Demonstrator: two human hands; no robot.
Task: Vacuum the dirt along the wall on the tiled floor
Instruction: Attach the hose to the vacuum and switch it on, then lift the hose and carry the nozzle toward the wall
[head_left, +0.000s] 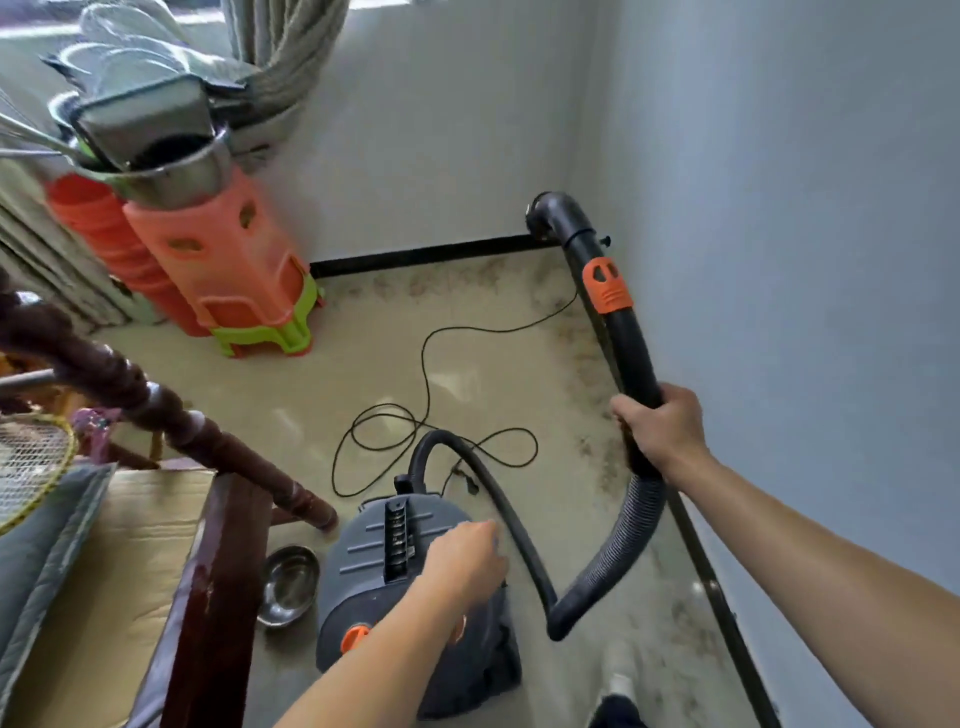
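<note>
My right hand (657, 426) grips the black vacuum wand (626, 343), which has an orange clip and points up toward the far corner, its curved nozzle end (556, 213) off the floor. A ribbed hose (618, 551) loops from the wand down to the grey canister vacuum (374, 571) on the floor. My left hand (467, 556) rests on top of the canister, fingers curled down by its right side; what they touch is hidden. Dark dirt (597, 374) lies in patches on the beige tiles along the right wall and the black skirting (426, 254).
A thin black power cord (426, 374) coils on the floor ahead of the canister. Stacked orange and green stools (228, 270) carrying metal pots stand at the far left. A dark wooden furniture leg (156, 410), a cardboard box (119, 571) and a steel bowl (288, 584) sit at the left.
</note>
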